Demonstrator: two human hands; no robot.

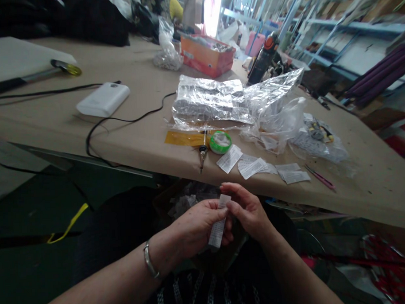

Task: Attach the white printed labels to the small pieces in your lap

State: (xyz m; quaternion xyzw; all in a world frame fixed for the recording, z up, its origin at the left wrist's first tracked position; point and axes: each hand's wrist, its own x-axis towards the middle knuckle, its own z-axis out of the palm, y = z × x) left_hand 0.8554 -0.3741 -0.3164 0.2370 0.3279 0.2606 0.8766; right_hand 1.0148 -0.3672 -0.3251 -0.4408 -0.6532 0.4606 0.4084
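Note:
Below the table's front edge, both hands hold a small white printed paper strip [219, 224] between them. My left hand [195, 227] pinches its lower part; a metal bangle sits on that wrist. My right hand [246, 210] pinches the strip's top end with thumb and fingers. On the table just above lie several similar white paper slips [252, 166], a soldering iron [202, 153] pointing toward me, and a green roll [220, 142].
The brown table [139, 145] carries crinkled clear plastic bags [240, 102], a white power bank [103, 99] with a black cable, an orange box [206, 56], a black bottle [263, 59], pink tweezers [320, 177] and a yellow strip [184, 138]. Blue shelving stands at the far right.

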